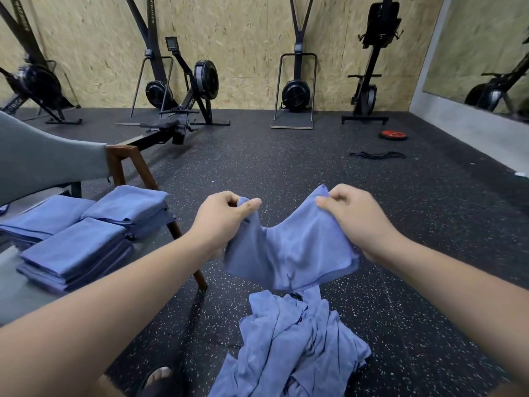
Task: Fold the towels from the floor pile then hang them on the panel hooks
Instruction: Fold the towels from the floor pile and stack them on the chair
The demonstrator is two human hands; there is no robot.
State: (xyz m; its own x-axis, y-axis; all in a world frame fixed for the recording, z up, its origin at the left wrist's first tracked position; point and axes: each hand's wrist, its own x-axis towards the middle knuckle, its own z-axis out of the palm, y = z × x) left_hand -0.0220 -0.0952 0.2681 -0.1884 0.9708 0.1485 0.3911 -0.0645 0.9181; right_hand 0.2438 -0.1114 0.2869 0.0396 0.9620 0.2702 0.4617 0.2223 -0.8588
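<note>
A blue towel [294, 247] hangs in the air between my hands, sagging in the middle. My left hand [226, 217] pinches its left top corner between thumb and fingers. My right hand [352, 213] pinches the right top corner. Below them a crumpled pile of blue towels [289, 348] lies on the dark speckled floor. Three stacks of folded blue towels [77, 250] sit on a grey seat at the left. No panel hooks are in view.
A grey chair with wooden legs [130, 173] stands at the left. Rowing and ski machines [183, 93] line the far chipboard wall. A red weight plate [393, 135] and a black band [378, 155] lie on the floor at the right. A sandalled foot [160, 378] shows at the bottom.
</note>
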